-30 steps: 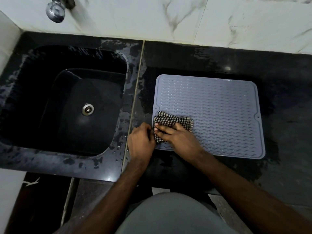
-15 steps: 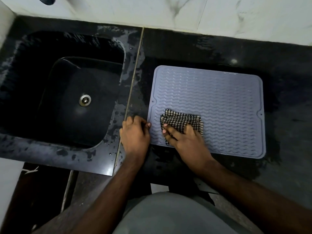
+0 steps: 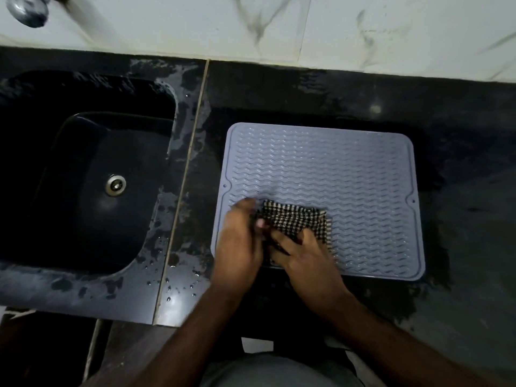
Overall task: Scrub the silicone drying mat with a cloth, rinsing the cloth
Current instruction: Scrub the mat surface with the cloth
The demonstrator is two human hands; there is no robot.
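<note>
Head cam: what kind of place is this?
Most likely a home kitchen counter. A dark sink with a metal drain is set into a wet black countertop, a grey silicone drying mat lies beside it, and marbled wall tiles run behind.

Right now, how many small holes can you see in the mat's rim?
2. One hole sits in the notch on the mat's left edge, the other hole on its right edge. The hands and cloth cover the near-left part, so more may be hidden.
</note>
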